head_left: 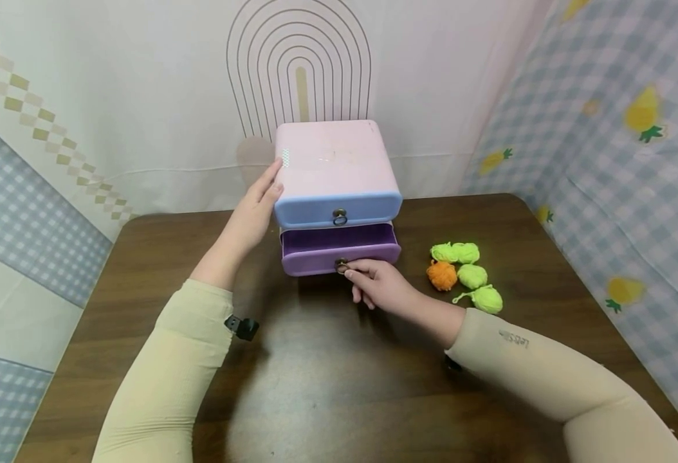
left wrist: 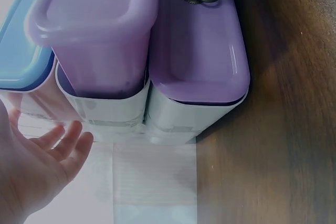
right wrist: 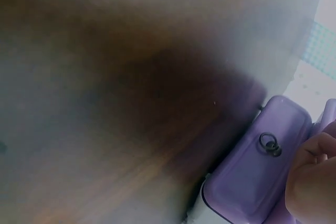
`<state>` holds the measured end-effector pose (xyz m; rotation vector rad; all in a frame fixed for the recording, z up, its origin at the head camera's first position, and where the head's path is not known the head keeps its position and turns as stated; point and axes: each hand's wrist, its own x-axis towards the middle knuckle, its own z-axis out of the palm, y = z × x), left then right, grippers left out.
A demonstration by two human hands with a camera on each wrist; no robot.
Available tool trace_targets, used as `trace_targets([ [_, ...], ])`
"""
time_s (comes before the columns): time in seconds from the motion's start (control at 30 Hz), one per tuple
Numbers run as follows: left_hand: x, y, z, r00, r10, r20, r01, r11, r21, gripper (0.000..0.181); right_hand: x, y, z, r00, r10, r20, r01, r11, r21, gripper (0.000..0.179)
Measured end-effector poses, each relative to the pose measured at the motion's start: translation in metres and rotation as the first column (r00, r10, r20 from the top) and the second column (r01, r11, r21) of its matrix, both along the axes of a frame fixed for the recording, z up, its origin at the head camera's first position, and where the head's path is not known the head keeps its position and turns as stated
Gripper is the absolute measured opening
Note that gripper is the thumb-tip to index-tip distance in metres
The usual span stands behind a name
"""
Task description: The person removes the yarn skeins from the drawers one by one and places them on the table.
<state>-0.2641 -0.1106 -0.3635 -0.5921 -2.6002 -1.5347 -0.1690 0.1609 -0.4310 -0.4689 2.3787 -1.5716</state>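
A small chest of drawers with a pink top stands at the back of the table. Its blue top drawer is closed. Below that, a purple drawer is pulled partway out, and the part of its inside that shows holds nothing. My right hand pinches the ring pull on this drawer's front between thumb and finger. With fingers extended, my left hand rests against the chest's left side. Another purple drawer, the lowest, is closed in the left wrist view; the pulled-out one hides it in the head view.
Several balls of bright green yarn lie on the brown table to the right of the chest, beside an orange yarn ball. Patterned cloth hangs behind the table and along both sides.
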Motion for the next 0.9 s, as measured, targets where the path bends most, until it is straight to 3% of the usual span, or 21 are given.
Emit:
trace_targets([
  [0.6,-0.001,0.0,-0.001,1.0,-0.014,0.003,0.014,1.0,-0.011,0.057,-0.034,-0.006,0.0,0.996,-0.057,0.062,0.057,0.998,-0.006,0.033],
  [0.9,-0.003,-0.001,-0.002,1.0,-0.013,0.002,0.013,1.0,-0.006,0.056,-0.041,-0.009,0.001,0.995,-0.074,0.067,0.076,0.996,-0.038,0.035],
])
